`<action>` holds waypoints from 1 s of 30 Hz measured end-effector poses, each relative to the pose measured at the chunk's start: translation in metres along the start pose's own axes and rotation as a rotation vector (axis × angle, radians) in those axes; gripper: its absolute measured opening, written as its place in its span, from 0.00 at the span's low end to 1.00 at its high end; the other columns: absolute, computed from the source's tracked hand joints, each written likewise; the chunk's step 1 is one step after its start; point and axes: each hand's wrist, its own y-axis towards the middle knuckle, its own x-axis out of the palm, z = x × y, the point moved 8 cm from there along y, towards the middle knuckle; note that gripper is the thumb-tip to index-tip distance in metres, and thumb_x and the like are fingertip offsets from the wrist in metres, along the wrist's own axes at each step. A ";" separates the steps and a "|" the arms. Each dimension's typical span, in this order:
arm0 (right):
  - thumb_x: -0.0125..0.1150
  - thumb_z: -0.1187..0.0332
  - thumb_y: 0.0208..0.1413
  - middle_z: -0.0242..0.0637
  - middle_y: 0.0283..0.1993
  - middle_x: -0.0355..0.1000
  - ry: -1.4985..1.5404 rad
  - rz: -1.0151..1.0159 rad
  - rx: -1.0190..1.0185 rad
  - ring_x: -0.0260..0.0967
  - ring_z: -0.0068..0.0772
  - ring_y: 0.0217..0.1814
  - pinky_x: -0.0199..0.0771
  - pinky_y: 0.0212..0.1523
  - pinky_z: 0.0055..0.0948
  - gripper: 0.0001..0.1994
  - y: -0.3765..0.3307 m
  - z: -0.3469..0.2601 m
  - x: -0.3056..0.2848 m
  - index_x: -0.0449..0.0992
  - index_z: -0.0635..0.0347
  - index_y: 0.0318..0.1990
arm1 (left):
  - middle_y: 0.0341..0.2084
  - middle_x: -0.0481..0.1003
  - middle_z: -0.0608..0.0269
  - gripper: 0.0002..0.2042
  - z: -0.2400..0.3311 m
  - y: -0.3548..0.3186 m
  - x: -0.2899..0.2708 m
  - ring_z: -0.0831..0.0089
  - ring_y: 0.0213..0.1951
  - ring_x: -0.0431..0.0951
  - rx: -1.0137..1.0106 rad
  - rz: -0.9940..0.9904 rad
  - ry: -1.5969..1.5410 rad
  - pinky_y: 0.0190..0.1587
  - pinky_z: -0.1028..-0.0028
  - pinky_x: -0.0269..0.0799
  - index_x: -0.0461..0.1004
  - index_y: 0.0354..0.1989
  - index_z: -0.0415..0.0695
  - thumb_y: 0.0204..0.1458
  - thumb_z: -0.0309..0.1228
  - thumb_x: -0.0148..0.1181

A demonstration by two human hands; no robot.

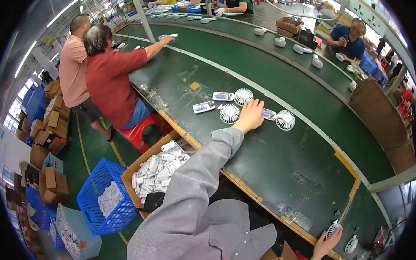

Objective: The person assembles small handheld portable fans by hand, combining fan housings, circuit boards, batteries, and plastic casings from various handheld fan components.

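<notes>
On the dark workbench (273, 150), small white handheld fans lie with round slotted heads and opened handles. My left hand (249, 117) is closed over the handle end of the rightmost fan (285, 120) in this group; its fingers partly hide that handle. Two more fans lie beside it: one fan head (243, 96) farther back, another fan head (229, 113) just left of my hand. Their open handles (203, 107) show purple-labelled parts. At the lower right, my right hand (325, 246) is closed around a white fan head (333, 228) near the bench edge.
Another fan (351, 244) lies right of my right hand. A green conveyor (302, 76) curves past the bench, carrying white fans. A cardboard box (132, 178) of white casings and a blue crate (108, 220) stand at left. Co-workers sit nearby, one in a red shirt (108, 83).
</notes>
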 end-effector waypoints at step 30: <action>0.60 0.73 0.54 0.27 0.33 0.70 1.572 -0.173 0.501 0.64 0.17 0.36 0.67 0.38 0.20 0.11 0.040 -0.182 -0.060 0.71 0.67 0.43 | 0.42 0.75 0.60 0.22 0.284 -0.182 -0.156 0.60 0.44 0.75 0.456 0.212 -0.892 0.43 0.64 0.75 0.75 0.42 0.44 0.34 0.24 0.72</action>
